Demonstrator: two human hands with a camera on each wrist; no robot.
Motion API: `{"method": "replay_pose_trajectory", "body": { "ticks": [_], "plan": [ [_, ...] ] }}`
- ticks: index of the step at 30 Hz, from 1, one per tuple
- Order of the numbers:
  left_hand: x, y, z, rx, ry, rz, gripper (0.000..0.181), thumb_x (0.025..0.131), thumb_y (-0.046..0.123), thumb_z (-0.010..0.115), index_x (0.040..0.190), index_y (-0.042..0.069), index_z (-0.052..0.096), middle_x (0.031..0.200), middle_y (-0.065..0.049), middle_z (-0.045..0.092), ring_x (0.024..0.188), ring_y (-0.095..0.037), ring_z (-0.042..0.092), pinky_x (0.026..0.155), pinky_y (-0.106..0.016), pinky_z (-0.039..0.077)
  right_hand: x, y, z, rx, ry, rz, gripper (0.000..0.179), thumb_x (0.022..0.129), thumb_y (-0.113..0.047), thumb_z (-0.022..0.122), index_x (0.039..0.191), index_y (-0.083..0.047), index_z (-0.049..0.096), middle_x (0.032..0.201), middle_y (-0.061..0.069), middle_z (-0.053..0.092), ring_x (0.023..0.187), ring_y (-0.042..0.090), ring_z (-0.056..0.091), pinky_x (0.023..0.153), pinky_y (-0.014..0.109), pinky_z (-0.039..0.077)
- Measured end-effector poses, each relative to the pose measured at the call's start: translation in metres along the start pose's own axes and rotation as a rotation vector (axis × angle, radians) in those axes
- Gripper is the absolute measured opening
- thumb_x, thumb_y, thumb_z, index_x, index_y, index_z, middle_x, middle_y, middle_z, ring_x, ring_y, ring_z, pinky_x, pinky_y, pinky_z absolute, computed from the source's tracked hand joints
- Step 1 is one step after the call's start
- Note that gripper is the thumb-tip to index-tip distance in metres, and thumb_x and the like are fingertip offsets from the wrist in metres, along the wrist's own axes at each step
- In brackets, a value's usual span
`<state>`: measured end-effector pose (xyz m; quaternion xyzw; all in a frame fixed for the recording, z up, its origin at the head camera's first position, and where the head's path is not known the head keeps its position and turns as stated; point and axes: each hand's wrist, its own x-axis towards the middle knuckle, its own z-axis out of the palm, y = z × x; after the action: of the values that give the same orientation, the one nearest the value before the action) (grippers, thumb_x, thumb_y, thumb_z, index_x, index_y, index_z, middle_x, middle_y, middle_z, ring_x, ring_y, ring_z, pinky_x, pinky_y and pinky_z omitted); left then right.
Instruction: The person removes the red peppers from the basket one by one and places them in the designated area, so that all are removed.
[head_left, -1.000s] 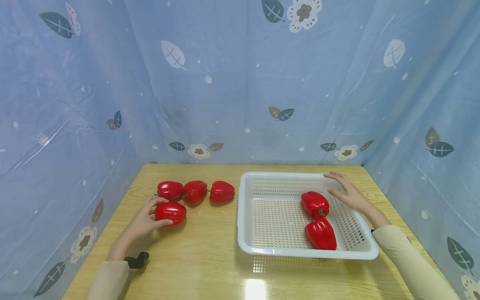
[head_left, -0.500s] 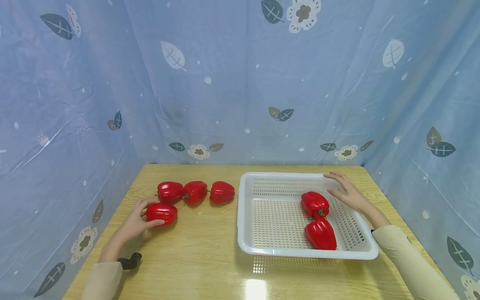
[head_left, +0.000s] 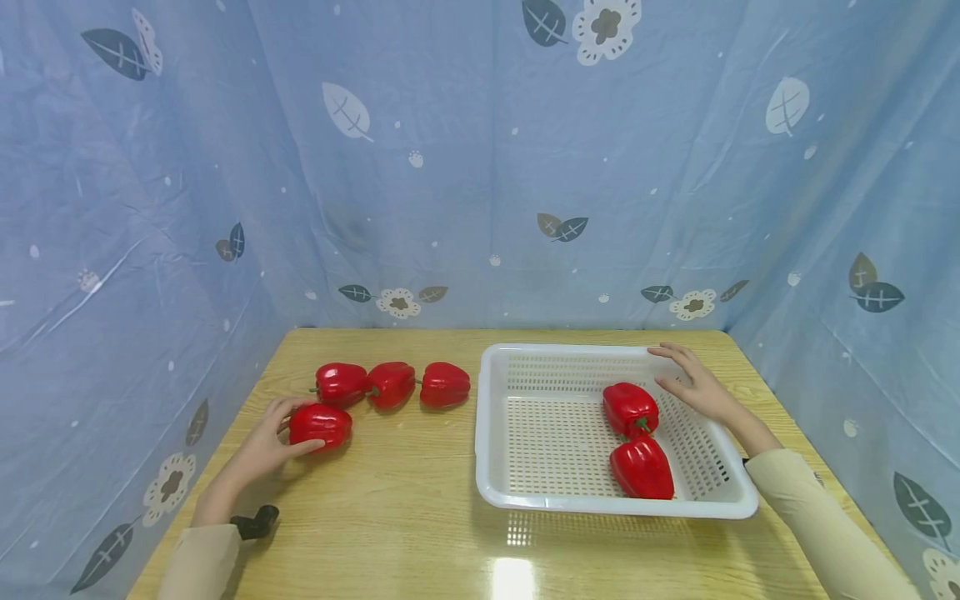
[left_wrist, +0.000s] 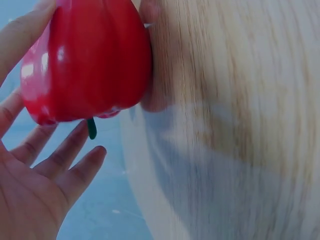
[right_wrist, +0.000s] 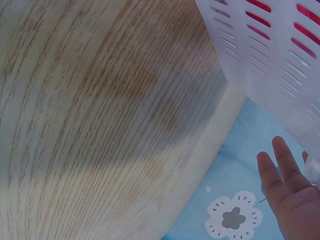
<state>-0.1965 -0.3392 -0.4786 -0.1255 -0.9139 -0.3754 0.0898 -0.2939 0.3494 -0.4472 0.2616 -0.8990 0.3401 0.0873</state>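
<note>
My left hand [head_left: 264, 446] holds a red bell pepper [head_left: 321, 427] low at the table's left side, thumb on its near side and fingers on the far side. In the left wrist view the same bell pepper [left_wrist: 90, 60] shows its green stem, with the palm behind it. At the right rim of a white plastic basket [head_left: 615, 504] is my right hand [head_left: 697, 392], its fingers extended over the rim; whether they touch it is unclear. Inside the basket's right half lie two red bell peppers, one farther back [head_left: 628, 408] and one nearer [head_left: 642, 468].
Behind the left hand a row of bell peppers lies on the wooden table [head_left: 390, 517]: left pepper [head_left: 341, 383], middle pepper [head_left: 390, 385], right pepper [head_left: 444, 385]. A blue patterned curtain [head_left: 420, 192] surrounds the table's back and sides.
The left hand and its bell pepper have shifted left, mostly in the first half second. My right hand, the basket and the other peppers have stayed in place.
</note>
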Motion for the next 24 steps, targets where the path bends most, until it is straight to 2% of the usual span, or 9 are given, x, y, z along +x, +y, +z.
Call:
{"method": "replay_pose_trajectory", "body": {
  "ticks": [7, 13, 24],
  "plan": [
    [-0.001, 0.003, -0.003, -0.006, -0.027, -0.001, 0.066, 0.074, 0.026, 0.078, 0.130, 0.008, 0.047, 0.125, -0.014, 0.041, 0.115, -0.036, 0.042, 0.093, -0.064, 0.035, -0.001, -0.002, 0.000, 0.000, -0.002, 0.022, 0.050, 0.088, -0.010, 0.060, 0.134, -0.002, 0.043, 0.141, 0.026, 0.028, 0.127, 0.047, 0.026, 0.089, 0.074, 0.025],
    [0.001, 0.004, -0.005, 0.005, -0.031, 0.014, 0.065, 0.075, 0.027, 0.077, 0.129, 0.008, 0.048, 0.125, -0.013, 0.042, 0.115, -0.034, 0.042, 0.093, -0.064, 0.035, -0.001, -0.002, 0.000, 0.002, -0.004, 0.025, 0.050, 0.088, -0.010, 0.060, 0.134, -0.003, 0.043, 0.141, 0.026, 0.028, 0.126, 0.048, 0.026, 0.089, 0.074, 0.025],
    [0.022, 0.016, -0.009, 0.060, -0.025, 0.048, 0.064, 0.075, 0.030, 0.077, 0.126, 0.004, 0.049, 0.124, -0.019, 0.047, 0.113, -0.036, 0.043, 0.095, -0.058, 0.036, 0.000, -0.001, 0.000, -0.009, -0.006, 0.031, 0.050, 0.088, -0.010, 0.061, 0.134, -0.003, 0.043, 0.141, 0.027, 0.028, 0.127, 0.048, 0.026, 0.089, 0.074, 0.025]
  ]
}}
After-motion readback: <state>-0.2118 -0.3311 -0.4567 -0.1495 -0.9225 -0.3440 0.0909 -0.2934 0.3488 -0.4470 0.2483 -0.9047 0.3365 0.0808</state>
